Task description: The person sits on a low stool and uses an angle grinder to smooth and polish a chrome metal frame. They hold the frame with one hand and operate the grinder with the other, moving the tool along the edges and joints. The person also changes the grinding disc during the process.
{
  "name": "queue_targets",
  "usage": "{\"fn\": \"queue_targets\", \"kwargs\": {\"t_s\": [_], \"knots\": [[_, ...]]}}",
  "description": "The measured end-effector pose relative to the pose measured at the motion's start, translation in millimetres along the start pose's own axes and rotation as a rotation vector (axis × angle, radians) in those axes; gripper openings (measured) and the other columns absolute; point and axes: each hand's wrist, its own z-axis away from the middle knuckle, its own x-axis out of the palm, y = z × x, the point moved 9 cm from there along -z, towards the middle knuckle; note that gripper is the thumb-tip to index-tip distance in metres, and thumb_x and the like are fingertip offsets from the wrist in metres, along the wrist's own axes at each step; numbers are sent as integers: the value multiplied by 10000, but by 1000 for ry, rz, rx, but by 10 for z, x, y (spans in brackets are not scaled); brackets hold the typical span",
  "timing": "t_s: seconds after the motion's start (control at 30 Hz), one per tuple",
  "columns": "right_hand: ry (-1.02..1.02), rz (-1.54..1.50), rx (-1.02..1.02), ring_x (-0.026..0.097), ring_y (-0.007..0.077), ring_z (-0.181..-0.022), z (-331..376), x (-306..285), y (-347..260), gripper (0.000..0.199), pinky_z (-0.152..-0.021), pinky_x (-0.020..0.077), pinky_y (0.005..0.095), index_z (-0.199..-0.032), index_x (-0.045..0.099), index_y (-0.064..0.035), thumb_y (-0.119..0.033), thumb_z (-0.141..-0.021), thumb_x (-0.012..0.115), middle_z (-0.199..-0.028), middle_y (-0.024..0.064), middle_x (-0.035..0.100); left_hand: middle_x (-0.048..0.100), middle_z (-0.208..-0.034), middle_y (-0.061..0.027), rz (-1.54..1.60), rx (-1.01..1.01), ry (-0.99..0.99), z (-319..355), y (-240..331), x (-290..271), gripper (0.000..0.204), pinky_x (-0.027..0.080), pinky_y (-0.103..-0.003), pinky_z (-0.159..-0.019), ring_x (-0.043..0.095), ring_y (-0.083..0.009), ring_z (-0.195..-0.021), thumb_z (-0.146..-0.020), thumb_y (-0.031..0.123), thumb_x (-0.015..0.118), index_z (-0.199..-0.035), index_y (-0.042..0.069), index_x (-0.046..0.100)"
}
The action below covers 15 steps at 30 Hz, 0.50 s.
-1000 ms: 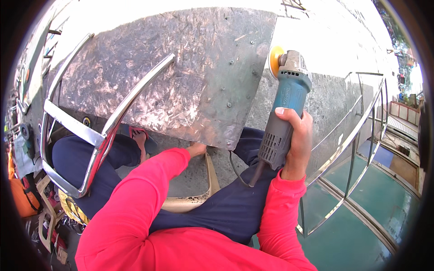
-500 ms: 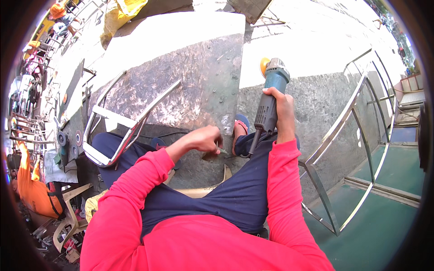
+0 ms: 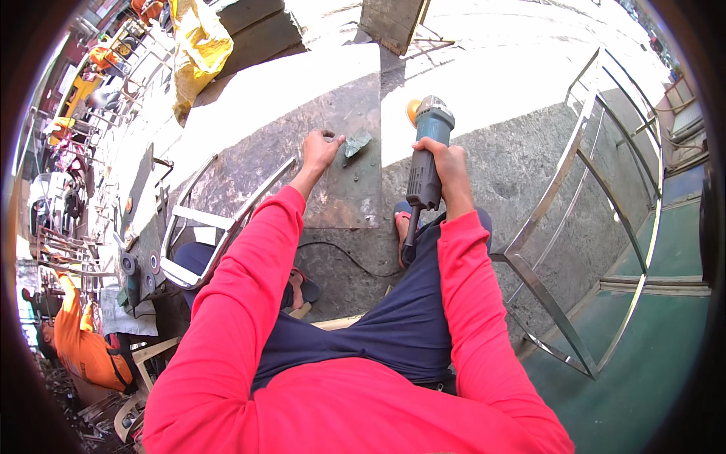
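My right hand (image 3: 446, 168) is wrapped round the body of an angle grinder (image 3: 425, 178), grey and teal. The grinder stands head-up over my right knee, with an orange-yellow disc (image 3: 414, 111) at its top left. My left hand (image 3: 321, 153) reaches forward over a worn, scuffed board (image 3: 302, 121), fingers curled. At its fingertips is a small greenish, crumpled-looking piece (image 3: 357, 144); its exact kind is unclear. Beside my left forearm, a shiny bent-tube metal frame (image 3: 204, 218) leans by my left knee.
A large metal frame (image 3: 556, 178) stands at the right over green panels (image 3: 582, 408). A black cord (image 3: 344, 253) crosses the ground near my feet. A yellow sack (image 3: 200, 49) lies at the far left. A person in orange (image 3: 83, 344) works at the left beside a dark stand (image 3: 140, 227).
My left hand has moved from between my knees forward over the board, and the greenish piece now shows at its fingertips. My right hand still holds the grinder. The view has shifted.
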Motion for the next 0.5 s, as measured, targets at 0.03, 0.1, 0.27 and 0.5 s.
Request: {"fn": "queue_targets", "kwargs": {"t_s": [0.03, 0.1, 0.27, 0.5], "knots": [[8, 16, -1, 574, 168, -469, -11, -14, 3, 300, -447, 437, 314, -692, 650, 63, -203, -615, 765, -633, 82, 611, 727, -890, -220, -92, 10, 55, 55, 5, -21, 549, 543, -362, -773, 718, -285, -824, -745, 375, 820, -1089, -38, 707], [0, 43, -3, 579, 168, -471, -27, -1, 11, 306, -446, 438, 313, -692, 654, 63, -210, -614, 768, -631, 81, 613, 712, -877, -241, -139, 97, 40, 218, 77, 51, 618, 544, -380, -797, 716, -327, -854, -698, 425, 841, -1067, -53, 708], [-26, 46, -3, 574, 168, -468, -47, 67, 19, 325, -446, 432, 312, -682, 649, 69, -221, -606, 774, -623, 81, 610, 685, -1007, -269, -214, 245, 118, 449, 318, 159, 728, 524, -403, -878, 677, -359, -970, -659, 424, 862, -1162, -60, 657], [-19, 108, 11, 554, 166, -456, -27, 79, 13, 347, -441, 415, 320, -675, 642, 65, -243, -597, 780, -618, 85, 607, 640, -1082, -280, -251, 286, 30, 328, 374, 242, 691, 492, -426, -946, 613, -396, -1062, -700, 370, 836, -1246, 2, 624]]}}
